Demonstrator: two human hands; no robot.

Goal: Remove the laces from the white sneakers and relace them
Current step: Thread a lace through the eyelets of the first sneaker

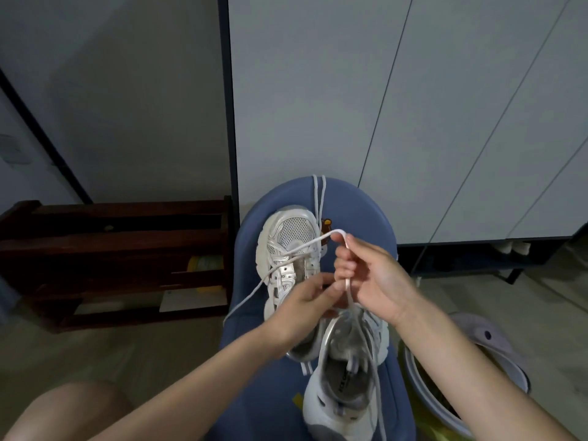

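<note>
Two white sneakers lie on a blue stool [359,205] in front of the person. The far sneaker [291,249] points away from the person, with its mesh toe near the back edge of the stool. The near sneaker [340,386] lies closer to the person, with its opening turned up, and its front part is partly hidden under the hands.

The right hand [369,275] has its grip clenched on a white lace [305,245]: the fingers are curled around it, and a loop of the lace goes over the top of the fingers. From this loop the lace runs to the left, down to the lower eyelets of the far sneaker. Below the right hand the lace hangs down across the near sneaker.

The left hand [310,296] rests over the middle of the far sneaker, and its fingers are curled and meet the lace just under the right hand, so this grip also pinches the lace. Another part of the lace leaves the eyelets and goes down to the left, over the edge of the stool.

A second lace [319,198] lies on the stool beside the toe of the far sneaker, as two strands side by side.

On the floor to the left stands a dark wooden rack [111,249]. To the right of the stool there is a round basin [509,377]. Behind the stool are pale cabinet doors [318,90].
</note>
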